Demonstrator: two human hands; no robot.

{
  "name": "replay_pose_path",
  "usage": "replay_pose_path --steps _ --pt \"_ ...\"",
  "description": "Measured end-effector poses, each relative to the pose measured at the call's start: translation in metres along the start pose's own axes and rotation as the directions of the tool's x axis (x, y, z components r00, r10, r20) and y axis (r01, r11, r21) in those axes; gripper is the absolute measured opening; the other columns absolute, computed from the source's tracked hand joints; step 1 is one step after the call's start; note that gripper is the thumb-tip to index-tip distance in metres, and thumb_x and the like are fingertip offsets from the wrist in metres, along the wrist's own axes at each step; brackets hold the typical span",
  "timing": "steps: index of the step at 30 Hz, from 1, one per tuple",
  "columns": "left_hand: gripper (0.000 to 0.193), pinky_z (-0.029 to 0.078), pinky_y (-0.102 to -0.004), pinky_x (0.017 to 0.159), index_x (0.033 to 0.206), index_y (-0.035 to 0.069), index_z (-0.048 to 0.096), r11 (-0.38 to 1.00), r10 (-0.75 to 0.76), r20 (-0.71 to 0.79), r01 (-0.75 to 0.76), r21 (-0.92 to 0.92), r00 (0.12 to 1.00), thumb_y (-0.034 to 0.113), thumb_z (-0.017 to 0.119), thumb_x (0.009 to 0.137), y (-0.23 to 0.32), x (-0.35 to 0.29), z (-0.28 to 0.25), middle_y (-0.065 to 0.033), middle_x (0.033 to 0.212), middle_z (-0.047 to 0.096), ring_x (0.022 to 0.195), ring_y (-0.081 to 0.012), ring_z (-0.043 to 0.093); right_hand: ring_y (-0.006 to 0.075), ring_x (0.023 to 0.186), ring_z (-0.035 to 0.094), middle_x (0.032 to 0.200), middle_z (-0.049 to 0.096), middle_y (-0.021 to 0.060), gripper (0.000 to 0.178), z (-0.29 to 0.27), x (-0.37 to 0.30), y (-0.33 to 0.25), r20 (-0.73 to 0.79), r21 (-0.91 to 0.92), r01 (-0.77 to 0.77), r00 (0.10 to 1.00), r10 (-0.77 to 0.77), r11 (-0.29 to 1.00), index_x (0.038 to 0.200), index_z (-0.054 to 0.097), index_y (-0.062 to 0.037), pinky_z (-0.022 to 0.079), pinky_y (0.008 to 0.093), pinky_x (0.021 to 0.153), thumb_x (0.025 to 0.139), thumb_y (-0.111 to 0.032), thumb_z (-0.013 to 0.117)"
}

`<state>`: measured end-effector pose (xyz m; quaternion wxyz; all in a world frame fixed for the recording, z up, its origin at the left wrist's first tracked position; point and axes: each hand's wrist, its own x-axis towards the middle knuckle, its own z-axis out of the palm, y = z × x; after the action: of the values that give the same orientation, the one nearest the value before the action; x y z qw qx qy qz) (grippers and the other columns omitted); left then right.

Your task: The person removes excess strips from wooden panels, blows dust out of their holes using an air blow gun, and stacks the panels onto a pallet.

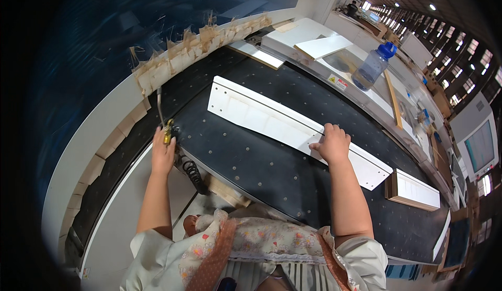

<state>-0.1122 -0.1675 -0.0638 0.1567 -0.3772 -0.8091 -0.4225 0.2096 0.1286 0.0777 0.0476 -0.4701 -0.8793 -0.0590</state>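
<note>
In my left hand (163, 154) is an air blow gun (168, 131) with a brass-coloured body, its thin metal nozzle pointing away from me. A black coiled hose (193, 177) hangs just below it. My right hand (334, 144) grips a long white board (261, 114), thumb on its face and fingers at the far edge. A dark groove runs along that board, and small drilled holes show near its ends. It lies slantwise on a black table (246, 160) dotted with small studs. Beyond its right end sits a stack of narrow white boards (417, 190).
A machine edge with torn brown tape (204, 42) curves along the far left. At the back, a white machine surface (293, 37) carries a loose white panel (323, 46) and a blue-capped water bottle (372, 67). A monitor (479, 147) stands at far right.
</note>
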Motion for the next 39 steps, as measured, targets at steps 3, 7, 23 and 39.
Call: replay_pose_path --steps 3,7,23,39 --pt "0.044 0.035 -0.0336 0.097 0.128 0.003 0.042 0.952 -0.212 0.094 0.227 -0.205 0.973 0.016 0.053 0.087 0.014 0.009 0.008 -0.0187 0.122 0.051 0.117 -0.0314 0.047 0.0257 0.101 0.051 0.101 0.057 0.0074 0.055 0.004 -0.003 0.000 -0.035 0.033 -0.034 0.999 0.035 0.999 0.101 0.054 -0.0075 0.035 0.0480 0.092 0.058 -0.033 0.079" --pt "0.037 0.039 -0.0305 0.092 0.120 0.005 0.049 0.865 -0.068 0.192 0.154 -0.477 0.979 0.005 0.049 0.083 0.076 0.004 -0.003 -0.0156 0.112 0.057 0.106 -0.0272 0.054 0.0268 0.102 0.050 0.103 0.056 0.0087 0.065 0.016 -0.005 0.013 -0.184 0.058 -0.015 0.983 0.025 0.998 0.111 0.052 -0.0067 0.029 0.0490 0.099 0.057 -0.030 0.080" --pt "0.030 0.045 -0.0481 0.066 0.102 0.003 0.044 0.894 -0.350 0.575 0.080 0.441 0.740 0.030 0.046 0.089 0.096 -0.030 -0.043 -0.0213 0.076 0.061 0.077 -0.0402 0.059 0.0271 0.092 0.050 0.091 0.055 0.0075 0.066 0.027 -0.003 0.021 -0.338 0.174 0.139 0.938 -0.073 0.975 0.108 0.055 -0.0062 0.034 0.0395 0.086 0.051 -0.026 0.081" --pt "0.036 0.045 -0.0467 0.073 0.103 -0.002 0.046 0.969 -0.236 0.520 0.163 0.183 0.821 0.032 0.043 0.091 0.106 0.018 -0.008 -0.0247 0.084 0.060 0.083 -0.0407 0.057 0.0261 0.096 0.049 0.093 0.055 0.0078 0.066 0.027 -0.007 0.017 -0.328 0.171 0.120 0.943 -0.059 0.978 0.108 0.053 -0.0069 0.030 0.0400 0.092 0.051 -0.024 0.082"
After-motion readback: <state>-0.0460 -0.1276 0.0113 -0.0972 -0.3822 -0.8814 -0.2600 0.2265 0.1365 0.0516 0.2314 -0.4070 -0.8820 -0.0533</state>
